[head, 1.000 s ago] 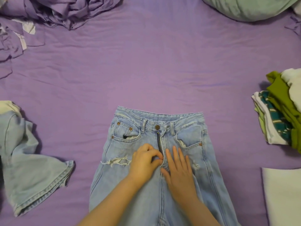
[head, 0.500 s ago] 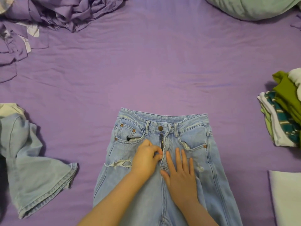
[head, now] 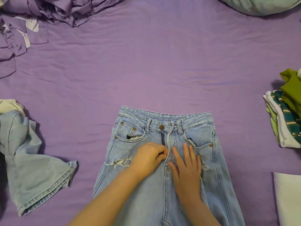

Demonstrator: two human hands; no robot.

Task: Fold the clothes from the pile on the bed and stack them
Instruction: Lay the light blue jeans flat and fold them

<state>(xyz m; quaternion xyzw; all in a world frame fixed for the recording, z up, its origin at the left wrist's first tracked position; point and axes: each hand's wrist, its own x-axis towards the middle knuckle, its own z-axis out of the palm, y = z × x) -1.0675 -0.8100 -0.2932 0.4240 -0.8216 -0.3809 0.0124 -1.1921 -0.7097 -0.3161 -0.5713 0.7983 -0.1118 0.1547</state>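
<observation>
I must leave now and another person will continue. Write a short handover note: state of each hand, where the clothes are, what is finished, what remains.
Left hand: pinching at the fly of the light blue ripped denim jeans, at the zipper.
Right hand: flat, fingers straight, pressing the jeans beside the fly.
Jeans lie spread, front up, on the purple bed sheet; zipper partly open, not folded.
Done: folded stack of green and white clothes at right.
Left: fold jeans, then the crumpled pale denim garment at left, and stack.

Soft, even light falls on the purple sheet (head: 146, 70); faint shadows lie left of the clothes resting on it. No glare. Edges bow slightly; detail looks mildly soft.
</observation>
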